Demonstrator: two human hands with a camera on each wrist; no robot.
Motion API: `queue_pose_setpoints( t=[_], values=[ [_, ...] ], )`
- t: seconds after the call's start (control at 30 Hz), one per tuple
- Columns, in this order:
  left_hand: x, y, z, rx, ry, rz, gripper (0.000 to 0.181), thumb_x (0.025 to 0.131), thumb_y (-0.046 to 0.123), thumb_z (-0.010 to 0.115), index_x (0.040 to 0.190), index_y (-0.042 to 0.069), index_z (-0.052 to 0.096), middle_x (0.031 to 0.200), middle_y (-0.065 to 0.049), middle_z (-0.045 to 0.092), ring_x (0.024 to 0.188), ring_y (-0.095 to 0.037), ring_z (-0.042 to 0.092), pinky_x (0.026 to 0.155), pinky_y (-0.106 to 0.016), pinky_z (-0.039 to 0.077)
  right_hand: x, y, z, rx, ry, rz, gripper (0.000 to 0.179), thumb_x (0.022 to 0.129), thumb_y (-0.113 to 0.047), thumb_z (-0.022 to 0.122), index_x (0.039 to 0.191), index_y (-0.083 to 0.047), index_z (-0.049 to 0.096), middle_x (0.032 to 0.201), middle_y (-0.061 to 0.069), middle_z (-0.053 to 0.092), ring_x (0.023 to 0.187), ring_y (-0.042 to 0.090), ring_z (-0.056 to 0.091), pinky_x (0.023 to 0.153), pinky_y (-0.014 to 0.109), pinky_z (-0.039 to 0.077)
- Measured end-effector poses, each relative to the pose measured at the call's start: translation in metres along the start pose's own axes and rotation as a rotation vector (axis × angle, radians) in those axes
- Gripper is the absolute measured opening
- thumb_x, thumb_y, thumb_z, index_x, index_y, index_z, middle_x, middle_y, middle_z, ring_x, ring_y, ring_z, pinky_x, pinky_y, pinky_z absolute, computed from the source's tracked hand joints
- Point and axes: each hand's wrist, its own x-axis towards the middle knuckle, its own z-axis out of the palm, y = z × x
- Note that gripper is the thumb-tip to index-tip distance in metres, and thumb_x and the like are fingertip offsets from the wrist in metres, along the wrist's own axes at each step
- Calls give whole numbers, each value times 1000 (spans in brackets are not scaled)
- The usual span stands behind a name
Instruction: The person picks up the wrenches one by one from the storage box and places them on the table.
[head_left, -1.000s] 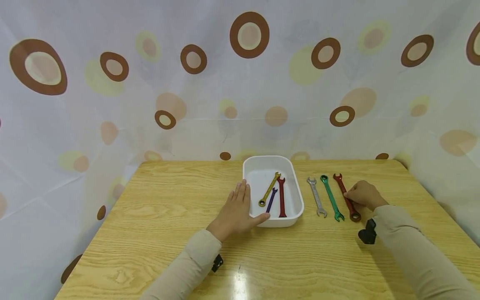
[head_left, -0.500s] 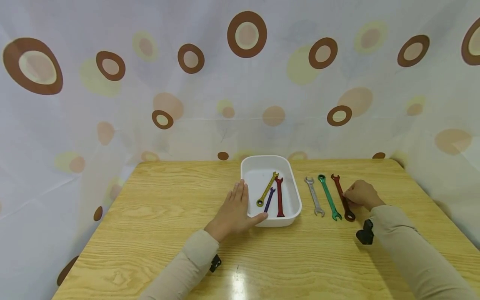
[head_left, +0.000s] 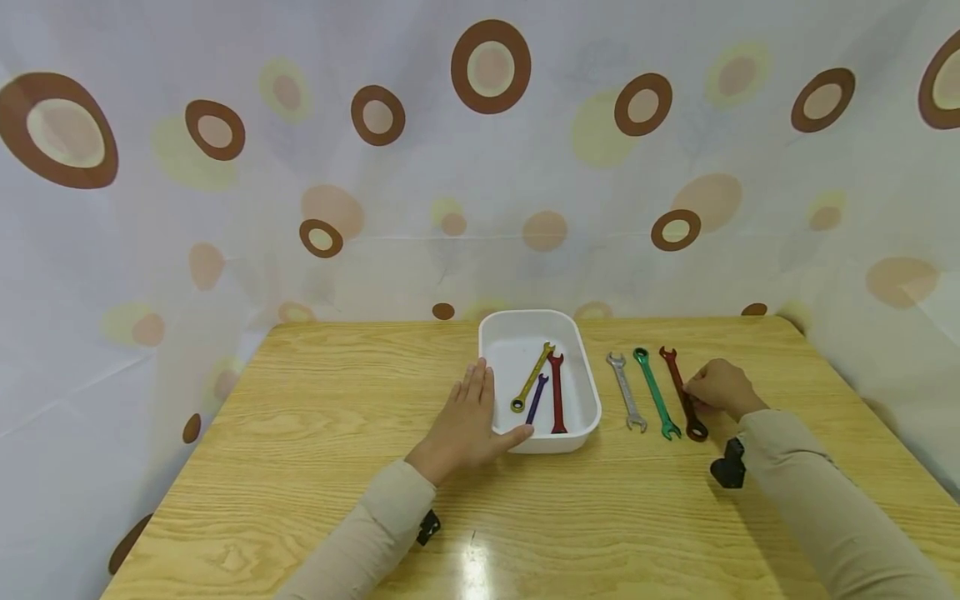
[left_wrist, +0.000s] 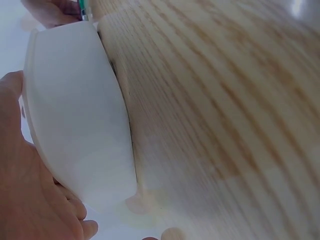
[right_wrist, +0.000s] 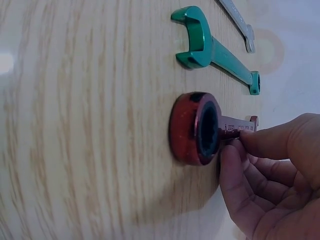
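Observation:
My left hand (head_left: 463, 423) rests against the near left corner of a white plastic tray (head_left: 589, 373). Its fingers lie straight along the left side, and the thumb touches the near rim. Inside the tray are a yellow wrench (head_left: 532, 379), a purple wrench (head_left: 537, 398) and a red wrench (head_left: 557, 396). On the table to the right, my right hand (head_left: 723, 388) pinches the shank of a dark red combination wrench (right_wrist: 189, 131) between thumb and fingers. That wrench still lies at table level, its ring end toward me. Part of its shank is hidden by the fingers.
Between the tray and my right hand lie a silver wrench (head_left: 627, 392) and a green wrench (head_left: 657, 393), roughly parallel. The wooden table (head_left: 337, 400) ends at a patterned cloth backdrop (head_left: 420, 200) behind and at the sides.
The head view has shifted slightly, so everything sits a little further left. Both hands keep their places at the tray and on the dark red wrench.

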Motion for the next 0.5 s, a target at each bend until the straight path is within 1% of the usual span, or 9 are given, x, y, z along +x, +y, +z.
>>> queue_pose_setpoints(
  t=[0.13, 0.27, 0.37, 0.5],
  values=[
    [0, 0, -1, -6, 2, 3, 109, 76, 82, 24, 146, 0, 4, 154, -15, -4, 142, -28, -1, 115, -42, 12, -1, -1, 0, 0, 8, -2, 27, 85, -16, 54, 71, 1, 70, 57, -1, 65, 54, 13, 61, 58, 34, 51],
    [0, 0, 0, 0, -1, 2, 109, 76, 82, 24, 146, 1, 4, 154, -15, -4, 142, -27, -1, 115, -41, 11, -2, -1, 0, 7, 9, -2, 27, 85, -16, 55, 72, 2, 70, 59, 1, 65, 56, 14, 61, 58, 34, 51],
    [0, 0, 0, -5, -4, 6, 110, 76, 82, 23, 146, 0, 3, 154, -15, -5, 142, -28, -1, 115, -42, 11, -2, 0, 0, 34, -20, 4, 28, 87, -17, 54, 76, 4, 69, 62, 2, 65, 57, 14, 60, 56, 32, 51],
    [-1, 0, 0, -21, -1, 8, 110, 76, 82, 23, 146, 0, 2, 153, -15, -5, 142, -29, -2, 115, -42, 10, 0, -1, -4, 47, -53, 22, 34, 90, -23, 52, 67, 1, 64, 52, -5, 54, 49, 11, 49, 50, 29, 44]
  ],
)
